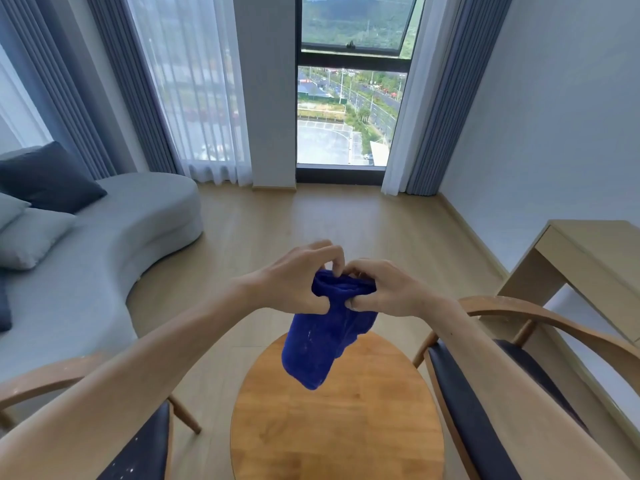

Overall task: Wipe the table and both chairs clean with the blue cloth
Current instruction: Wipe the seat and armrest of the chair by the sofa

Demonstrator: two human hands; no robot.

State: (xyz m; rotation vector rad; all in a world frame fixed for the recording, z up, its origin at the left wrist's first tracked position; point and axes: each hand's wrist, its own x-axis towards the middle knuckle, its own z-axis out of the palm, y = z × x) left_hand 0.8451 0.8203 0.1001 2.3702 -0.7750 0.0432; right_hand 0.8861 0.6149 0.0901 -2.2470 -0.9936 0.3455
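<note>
The blue cloth is up in the air, bunched at its top edge and hanging down in a loose fold. Both hands are clamped on that top edge, close together, almost knuckle to knuckle: the left hand pinches the left part with curled fingers and thumb, and the right hand pinches the right part the same way. The lower end of the cloth dangles free, touching nothing.

Straight below the hands stands the round wooden worktop, its top bare wood with the cloth hanging over its far half. Below and to the left of the hands is the left chair, a curved wooden frame with a dark seat pad that shows pale specks. Below and to the right is the right chair, of the same make, its curved back rail arching behind the right forearm.

Beyond the right chair, right of the hands, a pale wooden desk stands against the wall. Far left of the hands lies a curved grey sofa with cushions. Ahead of the hands, past the wooden floor, a tall window stands between curtains.
</note>
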